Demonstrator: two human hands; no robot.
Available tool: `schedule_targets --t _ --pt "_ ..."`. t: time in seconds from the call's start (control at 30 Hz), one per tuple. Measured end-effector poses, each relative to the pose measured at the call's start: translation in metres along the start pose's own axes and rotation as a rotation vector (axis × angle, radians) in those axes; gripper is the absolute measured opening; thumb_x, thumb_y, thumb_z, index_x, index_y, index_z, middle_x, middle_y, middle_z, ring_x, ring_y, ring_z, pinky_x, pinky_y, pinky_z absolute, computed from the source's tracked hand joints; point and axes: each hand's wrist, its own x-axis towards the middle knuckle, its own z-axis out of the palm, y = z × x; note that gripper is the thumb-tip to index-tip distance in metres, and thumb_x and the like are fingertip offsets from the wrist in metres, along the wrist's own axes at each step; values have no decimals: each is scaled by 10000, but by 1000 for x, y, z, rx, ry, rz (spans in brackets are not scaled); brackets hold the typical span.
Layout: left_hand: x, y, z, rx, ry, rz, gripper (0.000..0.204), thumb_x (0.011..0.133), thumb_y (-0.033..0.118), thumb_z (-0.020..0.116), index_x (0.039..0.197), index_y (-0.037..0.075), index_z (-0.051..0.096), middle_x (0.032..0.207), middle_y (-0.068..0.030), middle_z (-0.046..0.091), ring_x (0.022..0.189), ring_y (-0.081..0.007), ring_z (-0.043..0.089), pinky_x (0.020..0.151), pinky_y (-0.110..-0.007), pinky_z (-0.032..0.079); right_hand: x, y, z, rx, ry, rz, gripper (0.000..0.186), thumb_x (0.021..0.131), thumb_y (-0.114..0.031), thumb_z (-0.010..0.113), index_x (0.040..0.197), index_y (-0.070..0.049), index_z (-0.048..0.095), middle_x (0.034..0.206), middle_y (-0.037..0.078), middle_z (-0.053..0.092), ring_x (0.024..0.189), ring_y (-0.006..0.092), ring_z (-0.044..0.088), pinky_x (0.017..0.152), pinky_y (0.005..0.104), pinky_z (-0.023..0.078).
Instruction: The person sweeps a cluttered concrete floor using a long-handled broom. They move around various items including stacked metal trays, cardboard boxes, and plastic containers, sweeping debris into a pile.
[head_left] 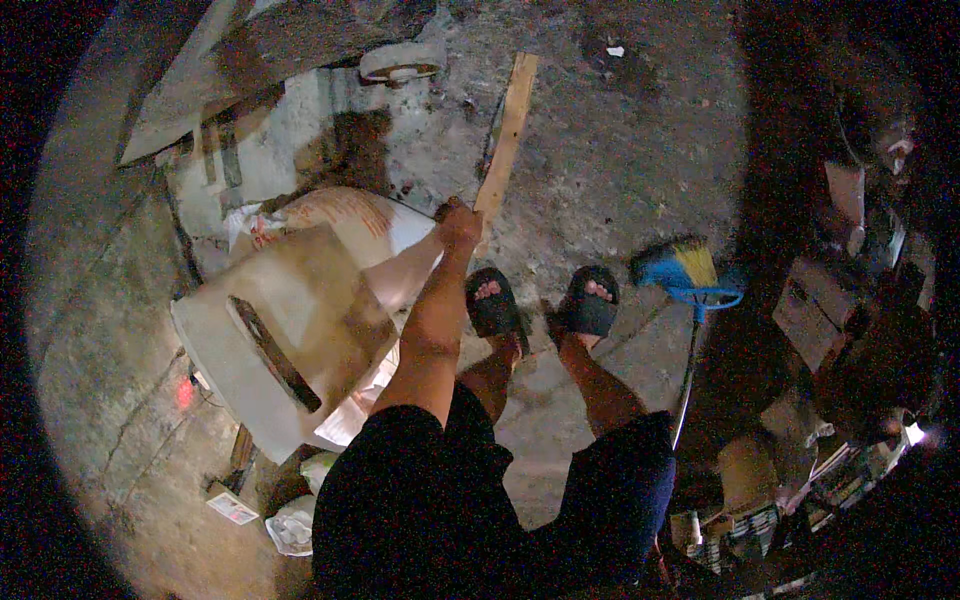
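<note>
My left hand (pixel 460 224) reaches forward with its fingers closed at the near end of a long, narrow wooden plank (pixel 512 125). The fingers' undersides are hidden, and the plank stretches away from the hand over the rough floor. Left of my forearm sits a large pale tan box-like piece (pixel 290 310) with a long dark slot. A pale tan flap (pixel 402 274) lies between this piece and my wrist. Beyond it is a white sack (pixel 345 215) with reddish print. My right hand does not show.
A broom (pixel 675 265) with blue and yellow bristles stands right of my sandalled feet (pixel 592 300). A round ring-like object (pixel 402 64) lies at the far left. Cardboard (pixel 815 310) and piled clutter fill the dark right side. A white plastic bag (pixel 292 525) lies near left.
</note>
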Motion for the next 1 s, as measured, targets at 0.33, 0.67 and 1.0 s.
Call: schedule_targets --t 0.33,0.67,1.0 --pt "-54 60 38 -995 -350 829 225 866 199 468 1012 65 573 720 5 534 610 -136 509 527 -316 450 27 -21 25 3 -3 -20 432 836 -418 492 1030 -38 555 843 79 572 633 145 549 539 289 455" --pt "41 54 -130 -145 267 941 225 729 244 559 822 55 636 805 -154 601 737 -323 579 675 -427 467 8 8 -13 2 112 50 473 843 -446 473 1071 -38 540 863 86 573 639 146 552 538 283 457" --pt "244 -94 -268 -9 456 78 245 719 187 562 929 68 605 922 -141 583 786 -306 579 689 -414 469 39 37 -37 37 221 87 514 850 -475 453 1111 -38 525 882 93 574 645 146 555 538 277 459"
